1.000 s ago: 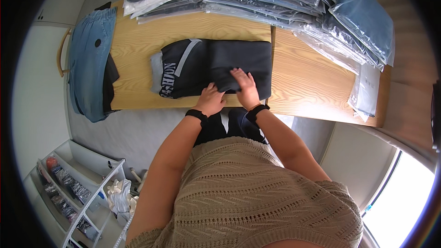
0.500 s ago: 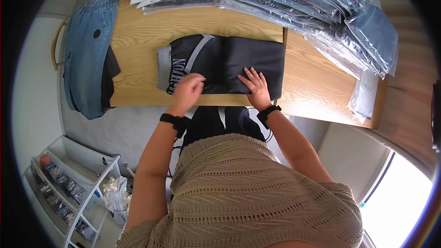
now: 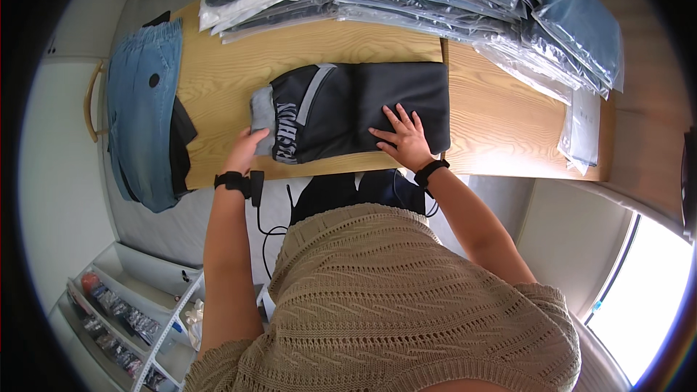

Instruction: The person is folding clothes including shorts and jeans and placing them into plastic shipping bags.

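Folded black pants (image 3: 363, 109) lie flat across the table in front of me, with a grey slanted strip and a lettered band near their left end. A grey cloth piece (image 3: 261, 105) sticks out past that band. My left hand (image 3: 245, 148) is at the near corner of this grey piece, fingers closed on its edge; the fingertips are partly hidden. Flat on the right half of the black cloth rests my right hand (image 3: 406, 139), fingers spread and holding nothing.
Blue jeans (image 3: 145, 109) hang over the table's left edge, dark cloth (image 3: 181, 134) beneath them. Bagged garments (image 3: 435, 0) are stacked along the back and right, beside a flat clear packet (image 3: 581, 131). A divided bin (image 3: 138, 276) stands at lower left.
My left hand has moved left from above the lettered band to the grey piece, and its fingers have closed there. The right hand stays flat on the black cloth.
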The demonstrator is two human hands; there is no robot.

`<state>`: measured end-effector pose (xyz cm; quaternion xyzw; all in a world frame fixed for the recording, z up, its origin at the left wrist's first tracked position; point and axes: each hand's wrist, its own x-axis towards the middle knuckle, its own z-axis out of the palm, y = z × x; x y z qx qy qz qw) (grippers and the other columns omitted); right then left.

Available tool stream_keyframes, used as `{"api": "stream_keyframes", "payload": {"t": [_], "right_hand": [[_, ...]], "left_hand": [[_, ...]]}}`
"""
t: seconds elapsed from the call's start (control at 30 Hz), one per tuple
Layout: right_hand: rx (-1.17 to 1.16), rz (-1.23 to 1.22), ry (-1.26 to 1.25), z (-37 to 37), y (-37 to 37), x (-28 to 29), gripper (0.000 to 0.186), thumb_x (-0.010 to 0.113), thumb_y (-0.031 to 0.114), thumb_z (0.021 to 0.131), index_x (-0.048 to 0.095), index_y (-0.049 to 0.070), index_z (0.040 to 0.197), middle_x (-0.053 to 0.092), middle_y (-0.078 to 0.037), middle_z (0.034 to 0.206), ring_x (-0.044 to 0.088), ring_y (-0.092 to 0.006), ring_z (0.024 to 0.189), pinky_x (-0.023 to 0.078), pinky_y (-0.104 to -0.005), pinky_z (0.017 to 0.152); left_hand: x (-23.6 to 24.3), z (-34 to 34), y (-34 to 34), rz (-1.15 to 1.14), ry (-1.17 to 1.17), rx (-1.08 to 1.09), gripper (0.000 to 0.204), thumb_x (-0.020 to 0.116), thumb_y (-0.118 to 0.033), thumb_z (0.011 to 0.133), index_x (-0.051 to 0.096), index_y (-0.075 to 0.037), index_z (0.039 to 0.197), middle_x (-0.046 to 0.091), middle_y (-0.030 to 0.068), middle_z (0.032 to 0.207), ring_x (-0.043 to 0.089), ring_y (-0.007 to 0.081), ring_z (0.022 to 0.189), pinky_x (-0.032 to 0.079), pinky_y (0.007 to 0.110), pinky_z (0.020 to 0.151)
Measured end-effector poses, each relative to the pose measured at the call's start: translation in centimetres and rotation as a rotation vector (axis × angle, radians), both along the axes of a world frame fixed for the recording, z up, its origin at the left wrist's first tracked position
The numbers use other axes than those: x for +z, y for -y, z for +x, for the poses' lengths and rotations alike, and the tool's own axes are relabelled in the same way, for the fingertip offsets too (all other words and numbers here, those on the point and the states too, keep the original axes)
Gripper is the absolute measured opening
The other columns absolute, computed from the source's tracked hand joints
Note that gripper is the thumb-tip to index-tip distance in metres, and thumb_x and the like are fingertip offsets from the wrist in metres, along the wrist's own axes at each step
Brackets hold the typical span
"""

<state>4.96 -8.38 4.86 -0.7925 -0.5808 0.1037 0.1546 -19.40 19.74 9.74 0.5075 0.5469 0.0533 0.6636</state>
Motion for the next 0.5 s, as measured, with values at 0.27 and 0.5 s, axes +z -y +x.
{"api": "stream_keyframes", "payload": {"t": [0.27,0.5], "right_hand": [[-0.013,0.043,0.001,0.1,0.6,-0.3,0.035,0.058,0.040,0.084,0.059,0.036,0.118,0.030,-0.005,0.145,0.021,-0.0287,0.136,0.019,-0.0534,0.107],[-0.021,-0.066,0.009,-0.6,0.2,-0.2,0.039,0.051,0.026,0.089,0.052,0.014,0.125,0.039,-0.009,0.138,0.034,-0.0245,0.129,0.027,-0.0403,0.106]], "left_hand": [[10.4,9.1,6.7,0.163,0.374,-0.141,0.024,0.057,-0.009,0.083,0.059,0.004,0.103,0.064,0.0055,0.092,0.061,0.0121,0.081,0.048,0.027,0.076],[3.0,20.0,18.5,0.545,0.443,-1.019,0.035,0.053,-0.014,0.090,0.051,-0.001,0.121,0.061,0.0150,0.107,0.059,0.0228,0.097,0.046,0.032,0.085]]}}
